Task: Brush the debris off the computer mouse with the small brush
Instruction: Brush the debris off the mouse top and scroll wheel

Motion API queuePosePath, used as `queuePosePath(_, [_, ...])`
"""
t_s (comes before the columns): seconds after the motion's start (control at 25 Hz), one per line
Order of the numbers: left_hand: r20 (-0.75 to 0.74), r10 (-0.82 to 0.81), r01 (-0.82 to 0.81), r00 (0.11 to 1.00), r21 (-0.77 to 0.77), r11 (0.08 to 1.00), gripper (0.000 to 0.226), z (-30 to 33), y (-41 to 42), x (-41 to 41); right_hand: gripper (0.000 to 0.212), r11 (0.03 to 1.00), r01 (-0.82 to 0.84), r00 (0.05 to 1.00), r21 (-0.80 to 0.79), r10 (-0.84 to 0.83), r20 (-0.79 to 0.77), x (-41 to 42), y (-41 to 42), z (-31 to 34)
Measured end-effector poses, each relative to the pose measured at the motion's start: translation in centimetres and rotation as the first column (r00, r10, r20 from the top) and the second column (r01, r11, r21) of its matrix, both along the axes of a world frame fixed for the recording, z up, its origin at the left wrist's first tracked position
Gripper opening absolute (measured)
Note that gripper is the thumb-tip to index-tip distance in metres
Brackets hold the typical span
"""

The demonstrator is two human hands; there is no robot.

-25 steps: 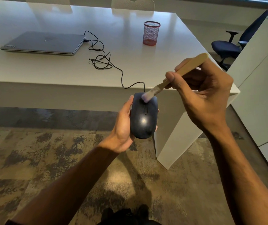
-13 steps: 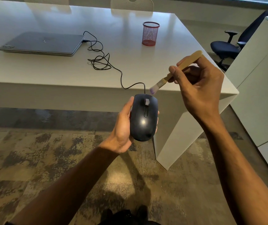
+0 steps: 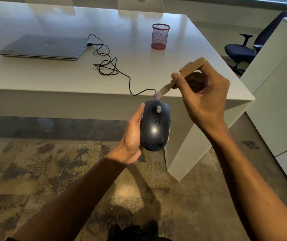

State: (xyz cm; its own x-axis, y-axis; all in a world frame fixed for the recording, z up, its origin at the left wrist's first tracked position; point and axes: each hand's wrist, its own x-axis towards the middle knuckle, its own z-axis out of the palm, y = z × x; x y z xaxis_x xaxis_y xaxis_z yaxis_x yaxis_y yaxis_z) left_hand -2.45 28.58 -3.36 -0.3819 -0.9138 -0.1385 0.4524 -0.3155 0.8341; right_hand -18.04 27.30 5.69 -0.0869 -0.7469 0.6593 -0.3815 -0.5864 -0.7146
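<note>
A dark computer mouse [image 3: 154, 127] with a grey scroll wheel is held in front of the table's edge, top side up, by my left hand [image 3: 132, 136], which grips it from the left and below. My right hand [image 3: 203, 96] pinches a small brush [image 3: 179, 79] with a pale wooden handle. The pale bristle tip hovers just above the mouse's front end, close to where the black cable [image 3: 111, 66] leaves it. Whether the bristles touch the mouse I cannot tell.
The cable coils across the white table [image 3: 52, 79] to a shut grey laptop [image 3: 43, 47]. A red mesh pen cup [image 3: 160, 36] stands farther back. A white cabinet [image 3: 278, 84] and a dark office chair [image 3: 241, 49] are on the right. Patterned carpet lies below.
The brush lifted off the mouse's front, up and away to the right, exposing the scroll wheel, then dipped back slightly toward the front tip. The mouse stayed in my left hand.
</note>
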Motion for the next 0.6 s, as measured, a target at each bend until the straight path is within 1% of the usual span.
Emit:
queuePosePath(0.04, [-0.001, -0.003, 0.003, 1.000, 0.000, 1.000, 0.072, 0.0, 0.0, 0.0, 0.017, 1.000, 0.015, 0.999, -0.009, -0.015, 0.035, 0.0, 0.0, 0.0])
queuePosePath(0.12, [0.008, 0.007, -0.007, 1.000, -0.009, 1.000, 0.072, 0.1, 0.0, 0.1, 0.015, 0.998, -0.053, 0.994, 0.022, 0.051, 0.099, 0.1, 0.0, 0.0])
queuePosePath(0.16, [0.009, 0.011, -0.010, 1.000, -0.015, 1.000, 0.073, 0.1, -0.1, 0.2, 0.015, 0.997, -0.073, 0.994, 0.037, 0.069, 0.087, 0.2, 0.2, 0.0])
queuePosePath(0.24, [-0.001, 0.012, -0.012, 1.000, -0.012, 1.000, 0.071, 0.3, 0.0, 0.2, 0.017, 1.000, -0.014, 0.999, 0.015, 0.014, 0.039, 0.2, 0.5, -0.3])
queuePosePath(0.28, [-0.010, 0.022, -0.023, 1.000, -0.005, 1.000, 0.069, 0.4, 0.0, 0.2, 0.017, 1.000, 0.007, 0.999, -0.009, -0.007, 0.047, 0.3, 0.7, -0.4])
queuePosePath(0.36, [-0.036, 0.056, -0.056, 0.998, -0.003, 0.998, 0.069, 0.4, -0.4, 0.1, 0.017, 0.999, -0.025, 0.996, -0.029, 0.028, 0.083, 0.4, 1.4, -0.6])
queuePosePath(0.44, [-0.058, 0.075, -0.075, 0.995, 0.008, 0.997, 0.070, 0.6, -0.8, 0.1, 0.015, 0.996, -0.085, 0.994, -0.007, 0.086, 0.065, 0.6, 2.4, -1.0])
queuePosePath(0.6, [-0.045, 0.126, -0.123, 0.991, 0.046, 0.991, 0.065, 0.9, -1.0, -0.4, 0.011, 0.994, -0.108, 0.994, 0.018, 0.107, 0.033, 0.8, 4.3, -1.9])
